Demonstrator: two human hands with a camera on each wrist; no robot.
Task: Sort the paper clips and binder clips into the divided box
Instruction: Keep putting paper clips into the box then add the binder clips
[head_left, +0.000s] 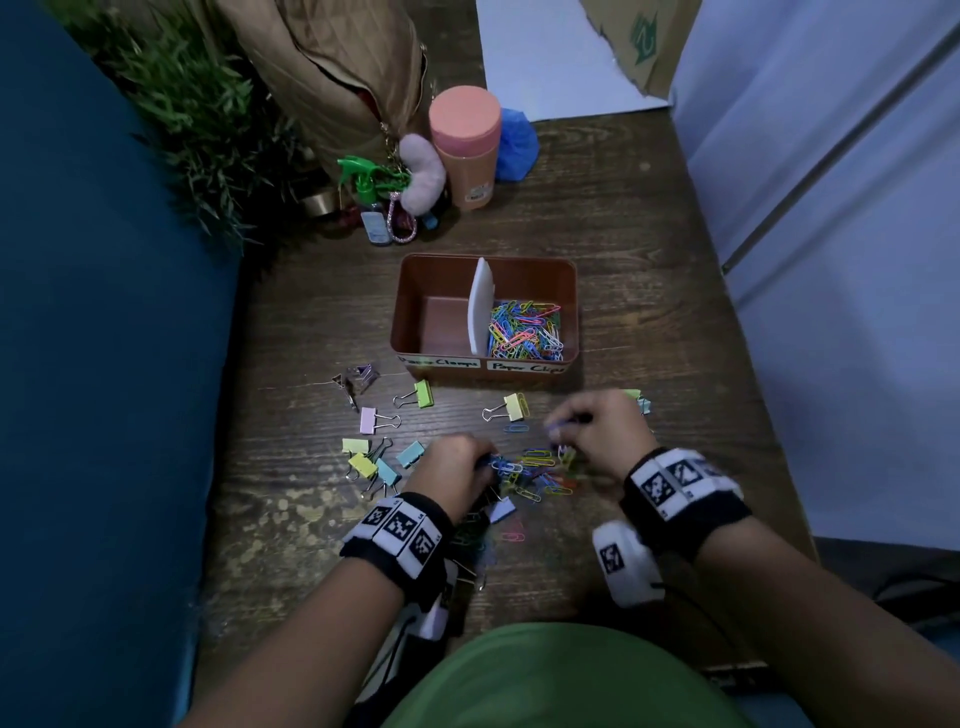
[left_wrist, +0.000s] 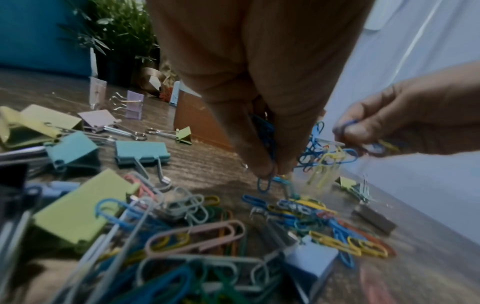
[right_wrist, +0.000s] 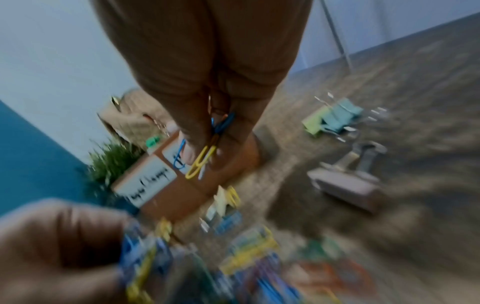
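Observation:
A brown divided box (head_left: 410, 312) stands mid-table; its right compartment holds many coloured paper clips (head_left: 524, 330), its left one looks bare. Loose paper clips (head_left: 540, 470) lie in a heap between my hands. Pastel binder clips (head_left: 374, 462) are scattered to the left. My left hand (head_left: 457, 467) pinches blue paper clips (left_wrist: 265, 144) over the heap's left edge. My right hand (head_left: 597, 421), raised a little over the heap's right side, pinches several paper clips (right_wrist: 207, 148), yellow and blue among them. The right wrist view is blurred.
Behind the box stand a pink-lidded tumbler (head_left: 467, 150), a green spray bottle (head_left: 369, 192), a tan bag (head_left: 332, 67) and a plant (head_left: 197, 119). A blue wall runs along the left table edge; a pale wall lines the right. More binder clips (head_left: 636, 400) lie behind my right hand.

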